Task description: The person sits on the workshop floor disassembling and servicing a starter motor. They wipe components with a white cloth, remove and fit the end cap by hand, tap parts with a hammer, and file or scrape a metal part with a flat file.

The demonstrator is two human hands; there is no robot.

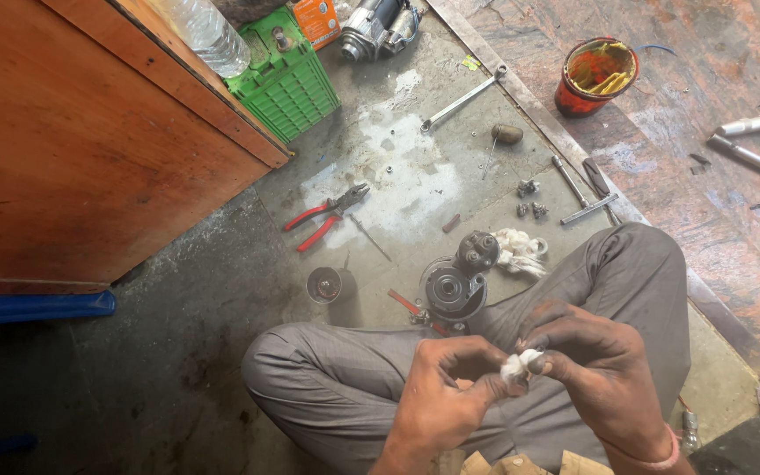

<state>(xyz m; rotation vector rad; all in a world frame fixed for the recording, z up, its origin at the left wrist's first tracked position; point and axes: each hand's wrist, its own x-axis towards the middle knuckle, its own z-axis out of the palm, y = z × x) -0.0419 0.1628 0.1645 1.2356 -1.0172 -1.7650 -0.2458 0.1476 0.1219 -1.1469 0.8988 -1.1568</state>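
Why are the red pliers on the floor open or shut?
Open. The red pliers lie flat on the concrete floor with their two red handles spread apart in a V. No hands touch them.

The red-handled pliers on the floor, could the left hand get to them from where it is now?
Probably yes. The red-handled pliers lie in the open on the concrete floor, nothing over them. But the left hand and right hand both pinch a white rag, which it must release first.
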